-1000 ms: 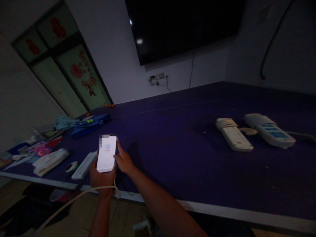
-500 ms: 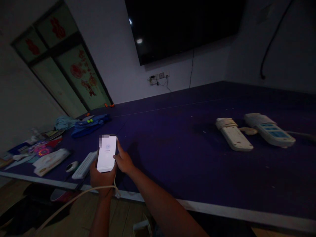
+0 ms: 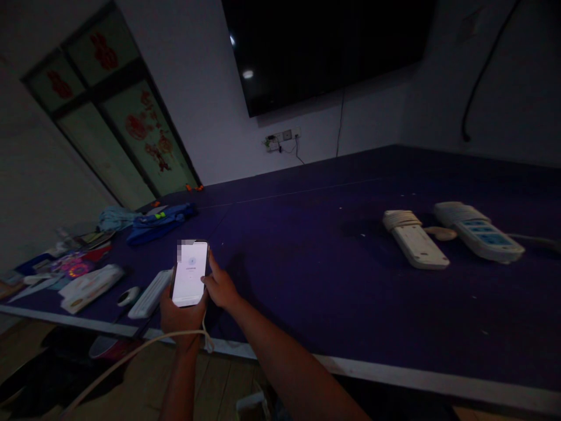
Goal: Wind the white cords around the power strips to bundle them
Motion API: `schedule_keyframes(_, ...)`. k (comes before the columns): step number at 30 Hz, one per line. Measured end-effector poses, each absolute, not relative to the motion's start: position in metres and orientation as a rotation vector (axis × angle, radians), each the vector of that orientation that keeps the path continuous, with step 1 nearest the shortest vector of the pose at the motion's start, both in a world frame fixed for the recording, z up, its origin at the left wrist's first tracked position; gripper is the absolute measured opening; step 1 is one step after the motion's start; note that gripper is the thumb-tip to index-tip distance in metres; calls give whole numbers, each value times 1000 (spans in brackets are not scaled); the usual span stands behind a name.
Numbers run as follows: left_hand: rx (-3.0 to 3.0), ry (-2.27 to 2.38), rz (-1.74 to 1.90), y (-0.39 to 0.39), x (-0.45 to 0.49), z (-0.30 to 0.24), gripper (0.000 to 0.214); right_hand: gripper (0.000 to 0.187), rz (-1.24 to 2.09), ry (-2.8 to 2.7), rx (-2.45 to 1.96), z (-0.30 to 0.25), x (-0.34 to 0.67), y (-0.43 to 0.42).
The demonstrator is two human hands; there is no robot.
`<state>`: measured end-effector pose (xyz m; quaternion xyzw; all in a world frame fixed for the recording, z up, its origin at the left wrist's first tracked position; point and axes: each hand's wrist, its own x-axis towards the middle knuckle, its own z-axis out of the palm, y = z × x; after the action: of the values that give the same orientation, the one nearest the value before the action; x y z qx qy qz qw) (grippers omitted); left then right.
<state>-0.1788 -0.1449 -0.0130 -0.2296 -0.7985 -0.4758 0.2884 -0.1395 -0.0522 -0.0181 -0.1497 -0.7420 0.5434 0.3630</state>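
Your left hand (image 3: 182, 316) is wrapped around the lower part of the phone (image 3: 190, 275), clamped on it, and the phone is up above the near edge of the table (image 3: 298, 263), tilted with its lit screen towards you. Your right hand (image 3: 223, 289) is at the phone's right edge, thumb reaching over the screen; you cannot tell whether the thumb presses it or whether those fingers grip too. A pale cable (image 3: 135, 351) crosses your left wrist and loops up near the phone's lower end, where your hands hide the rest. Just left of your left hand lies a white bar (image 3: 150, 295). Well to your right, two power strips (image 3: 418, 248) lie side by side, cords wound round their far ends
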Motion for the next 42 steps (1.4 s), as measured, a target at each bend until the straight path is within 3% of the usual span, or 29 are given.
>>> schedule_keyframes(42, -615, -2128, -1285, -147, -166, -4, 73, 78, 1353, -1981, -421, -15, -136, -52)
